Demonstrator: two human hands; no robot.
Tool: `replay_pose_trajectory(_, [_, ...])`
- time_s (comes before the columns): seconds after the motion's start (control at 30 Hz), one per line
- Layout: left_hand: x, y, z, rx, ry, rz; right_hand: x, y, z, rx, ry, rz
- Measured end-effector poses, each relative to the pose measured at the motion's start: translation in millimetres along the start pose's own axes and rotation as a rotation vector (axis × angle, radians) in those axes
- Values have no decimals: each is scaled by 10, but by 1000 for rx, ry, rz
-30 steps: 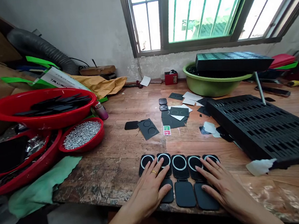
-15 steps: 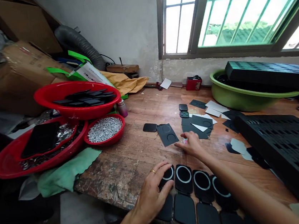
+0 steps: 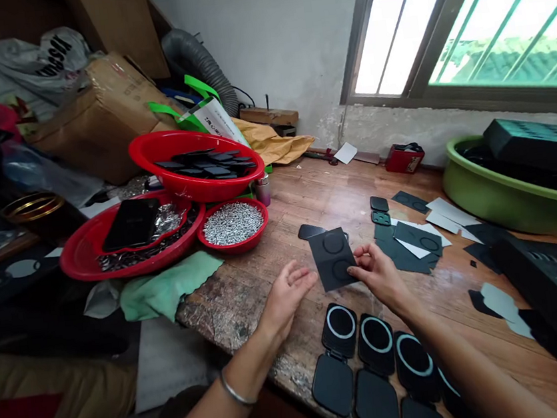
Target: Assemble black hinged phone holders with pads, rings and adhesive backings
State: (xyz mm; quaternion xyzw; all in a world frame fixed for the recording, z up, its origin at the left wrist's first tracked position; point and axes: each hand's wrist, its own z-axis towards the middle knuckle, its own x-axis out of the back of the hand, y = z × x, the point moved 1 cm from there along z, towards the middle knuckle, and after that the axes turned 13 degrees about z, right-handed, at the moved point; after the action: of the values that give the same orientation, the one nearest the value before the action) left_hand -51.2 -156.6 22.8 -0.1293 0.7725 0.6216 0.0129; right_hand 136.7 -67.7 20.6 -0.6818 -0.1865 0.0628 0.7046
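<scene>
Just beyond the row of hinged black pads with pale rings, a dark rectangular sheet with two circular outlines is pinched at its right edge between the thumb and fingers of the right hand. The left hand is open beside the sheet, left of the row. Across the counter, a red bowl of silver pins stands beyond the row to the left, and a green basin beyond it to the right.
</scene>
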Motion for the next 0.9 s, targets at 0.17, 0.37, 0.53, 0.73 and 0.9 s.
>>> replay_pose_trajectory(0.17, [-186,-8,-39,129,-207,-218,-161,-94,-438,196,-142,112])
replay_pose_trajectory(0.37, [-280,-59,-152,233,-191,-299,-80,-82,-628,686,24,-477])
replay_pose_trajectory(0.53, [-345,-27,-189,324,-160,-314,8,-149,-707,827,49,-613])
replay_pose_trajectory(0.73, [-388,12,-133,397,-130,-299,7,-278,-1024,1110,-22,-787])
replay_pose_trajectory(0.9, [-212,11,6,289,26,-233,-112,-487,-1350,1093,-216,-592])
